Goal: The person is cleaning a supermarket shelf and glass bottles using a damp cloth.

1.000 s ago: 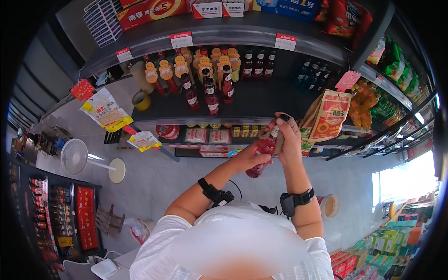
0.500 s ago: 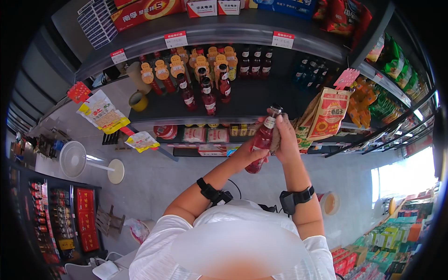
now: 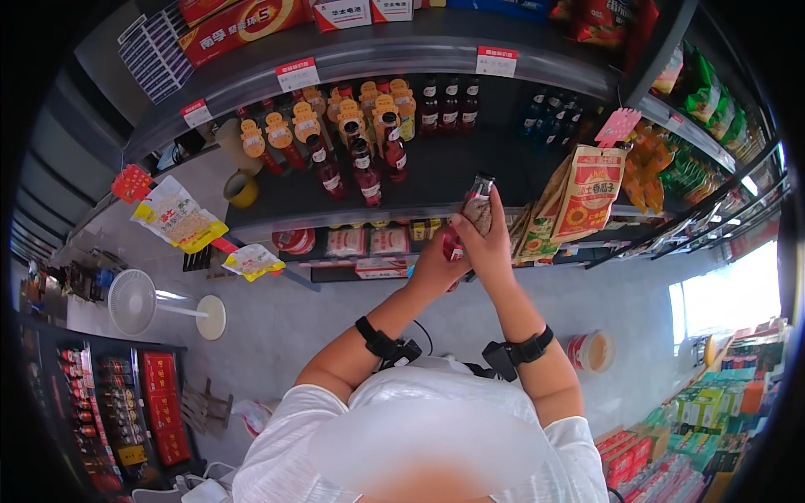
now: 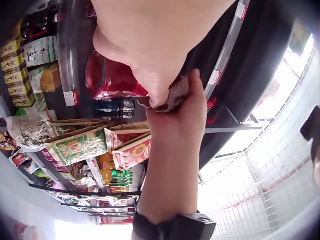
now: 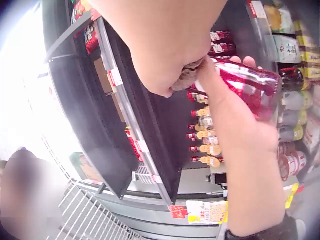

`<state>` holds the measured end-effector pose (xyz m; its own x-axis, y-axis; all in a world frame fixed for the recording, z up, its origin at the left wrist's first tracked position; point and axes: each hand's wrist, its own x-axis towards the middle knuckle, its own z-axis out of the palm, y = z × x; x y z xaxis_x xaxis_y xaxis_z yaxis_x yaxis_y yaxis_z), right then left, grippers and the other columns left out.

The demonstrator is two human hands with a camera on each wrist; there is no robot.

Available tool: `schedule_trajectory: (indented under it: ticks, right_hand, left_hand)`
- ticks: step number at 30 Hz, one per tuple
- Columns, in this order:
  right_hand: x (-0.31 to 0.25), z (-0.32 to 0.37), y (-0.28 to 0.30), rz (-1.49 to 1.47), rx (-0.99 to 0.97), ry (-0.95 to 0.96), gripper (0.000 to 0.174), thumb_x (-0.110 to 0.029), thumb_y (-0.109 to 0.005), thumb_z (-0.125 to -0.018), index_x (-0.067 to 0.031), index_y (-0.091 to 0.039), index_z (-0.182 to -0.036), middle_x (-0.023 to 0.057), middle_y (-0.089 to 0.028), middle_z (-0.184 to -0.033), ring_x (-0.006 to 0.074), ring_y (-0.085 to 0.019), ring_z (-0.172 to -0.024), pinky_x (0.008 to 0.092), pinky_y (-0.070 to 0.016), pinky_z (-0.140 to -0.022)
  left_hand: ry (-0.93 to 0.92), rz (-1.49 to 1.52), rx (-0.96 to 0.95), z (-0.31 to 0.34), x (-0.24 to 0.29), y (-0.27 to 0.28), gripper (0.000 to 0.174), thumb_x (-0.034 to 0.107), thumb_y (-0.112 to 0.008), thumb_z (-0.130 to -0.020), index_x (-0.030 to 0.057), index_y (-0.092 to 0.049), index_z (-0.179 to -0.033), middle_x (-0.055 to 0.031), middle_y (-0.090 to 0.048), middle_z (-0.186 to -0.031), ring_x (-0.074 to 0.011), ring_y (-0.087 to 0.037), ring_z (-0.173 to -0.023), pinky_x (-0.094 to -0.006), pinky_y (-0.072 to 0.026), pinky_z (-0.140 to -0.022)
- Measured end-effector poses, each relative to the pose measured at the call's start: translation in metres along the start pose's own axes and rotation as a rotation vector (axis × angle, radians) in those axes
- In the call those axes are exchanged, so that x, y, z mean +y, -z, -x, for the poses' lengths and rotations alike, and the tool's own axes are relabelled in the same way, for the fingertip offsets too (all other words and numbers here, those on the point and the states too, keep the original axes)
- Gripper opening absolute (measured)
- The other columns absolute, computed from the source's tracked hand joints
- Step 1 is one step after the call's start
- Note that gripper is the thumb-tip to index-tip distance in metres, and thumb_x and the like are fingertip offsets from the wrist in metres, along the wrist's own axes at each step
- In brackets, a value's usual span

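My left hand point(image 3: 440, 267) grips a glass bottle of red drink point(image 5: 255, 90) round its body, and the bottle leans with its dark cap up toward the shelf. A brown-grey cloth point(image 4: 176, 95) lies against the bottle's neck. My right hand point(image 3: 489, 245) holds this cloth round the neck, thumb and fingers on either side. Most of the bottle's middle is hidden behind the hands in the head view. Beyond the hands, similar red bottles point(image 3: 366, 178) stand upright on the dark shelf point(image 3: 470, 163).
Bottles with orange neck tags point(image 3: 303, 124) stand behind the red ones, and blue bottles point(image 3: 549, 117) at the right. A yellow cup point(image 3: 241, 190) sits at the shelf's left end. Seed bags point(image 3: 587, 193) hang at the right, snack bags point(image 3: 178, 216) at the left. A fan point(image 3: 132, 302) stands behind.
The right hand has moved up and left over the bottle's neck, bringing the cloth round it. The bottle has risen slightly toward the shelf, and its body is now more covered by the hands.
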<state>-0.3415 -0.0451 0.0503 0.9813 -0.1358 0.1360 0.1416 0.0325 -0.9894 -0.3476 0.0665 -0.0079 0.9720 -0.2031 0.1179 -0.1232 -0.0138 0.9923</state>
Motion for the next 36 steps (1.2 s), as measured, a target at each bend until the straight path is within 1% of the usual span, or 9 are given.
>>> schedule_trajectory:
  ticks: [1,7,13,17,21,26,28,32,36]
  right_hand:
    - [-0.002,-0.001,-0.001,-0.057,-0.005,-0.025,0.065,-0.016,-0.068,-0.086,0.0049,-0.037,-0.139,0.0088,-0.061,-0.112,0.0115,-0.057,-0.101,0.0281,-0.0463,-0.089]
    - [-0.003,-0.015,0.023,-0.594,-0.339,-0.276,0.063,-0.011,-0.064,-0.08,-0.0006,-0.04,-0.137,0.0119,-0.065,-0.105,0.0192,-0.063,-0.092,0.031,-0.0516,-0.085]
    - [-0.004,-0.013,0.022,-0.825,-0.508,-0.265,0.067,-0.022,-0.064,-0.081,-0.0014,-0.036,-0.139,0.0151,-0.062,-0.106,0.0269,-0.064,-0.094,0.0367,-0.053,-0.085]
    - [-0.003,-0.01,0.016,-0.682,-0.381,-0.268,0.058,-0.021,-0.066,-0.086,-0.001,-0.042,-0.136,0.0123,-0.062,-0.108,0.0195,-0.061,-0.098,0.032,-0.05,-0.088]
    - [0.0,-0.001,-0.003,-0.25,-0.036,-0.132,0.057,-0.022,-0.067,-0.09,0.0005,-0.042,-0.136,0.0091,-0.058,-0.115,0.0147,-0.056,-0.104,0.0299,-0.0447,-0.094]
    - [0.037,0.02,-0.023,0.191,-0.02,0.228,0.068,-0.028,-0.066,-0.09,0.002,-0.035,-0.142,0.0201,-0.05,-0.133,0.0275,-0.049,-0.123,0.0351,-0.0372,-0.103]
    - [0.044,0.025,-0.028,0.173,-0.005,0.191,0.068,-0.027,-0.066,-0.089,0.002,-0.034,-0.142,0.0221,-0.049,-0.135,0.03,-0.048,-0.126,0.0361,-0.0362,-0.104]
    - [0.06,0.04,-0.023,-0.101,-0.014,-0.015,0.057,-0.013,-0.068,-0.088,0.0007,-0.041,-0.136,0.0098,-0.056,-0.122,0.014,-0.052,-0.112,0.0279,-0.0418,-0.097]
    - [0.079,0.034,0.002,0.055,0.101,-0.139,0.037,-0.009,-0.07,-0.085,-0.0012,-0.051,-0.115,0.0058,-0.062,-0.091,0.011,-0.059,-0.077,0.0233,-0.0478,-0.064]
  left_hand:
    - [-0.14,-0.06,0.036,-0.001,-0.006,-0.001,0.043,0.018,-0.071,-0.082,0.0029,-0.05,-0.116,-0.0054,-0.059,-0.096,-0.012,-0.059,-0.072,-0.0304,-0.05,-0.067]
    - [0.384,0.584,-0.564,0.001,0.001,0.024,0.05,0.04,-0.065,-0.082,0.0039,-0.052,-0.114,-0.0072,-0.059,-0.086,-0.0184,-0.062,-0.07,-0.0315,-0.0508,-0.064]
    - [0.428,1.026,-0.856,0.005,0.008,0.027,0.062,0.059,-0.06,-0.083,0.0065,-0.053,-0.115,-0.0076,-0.059,-0.085,-0.0189,-0.062,-0.069,-0.0343,-0.0507,-0.063]
    - [0.469,1.066,-0.781,0.006,0.0,0.033,0.062,0.059,-0.059,-0.085,0.0042,-0.054,-0.115,-0.0107,-0.062,-0.087,-0.021,-0.065,-0.071,-0.0335,-0.0546,-0.065]
    - [0.39,0.839,-0.575,-0.001,-0.022,0.041,0.064,0.059,-0.05,-0.091,0.0094,-0.045,-0.131,-0.0092,-0.057,-0.116,-0.0222,-0.061,-0.1,-0.0393,-0.052,-0.084]
    - [0.186,0.726,-0.305,-0.004,-0.017,0.033,0.063,0.053,-0.038,-0.098,0.0143,-0.027,-0.146,-0.0046,-0.038,-0.144,-0.0189,-0.041,-0.132,-0.0376,-0.0386,-0.106]
    - [0.194,0.757,-0.248,-0.005,-0.014,0.035,0.059,0.049,-0.044,-0.098,0.0133,-0.031,-0.142,-0.0045,-0.044,-0.137,-0.0174,-0.044,-0.127,-0.0349,-0.0383,-0.104]
    - [0.221,0.693,-0.132,-0.01,-0.019,0.043,0.051,0.041,-0.055,-0.096,0.0128,-0.039,-0.135,-0.0028,-0.05,-0.123,-0.0133,-0.049,-0.113,-0.0315,-0.0419,-0.095]
    - [0.116,0.549,-0.051,-0.027,-0.016,0.043,0.041,0.032,-0.06,-0.094,0.0126,-0.044,-0.127,0.0001,-0.052,-0.108,-0.0083,-0.05,-0.097,-0.0282,-0.0431,-0.085]
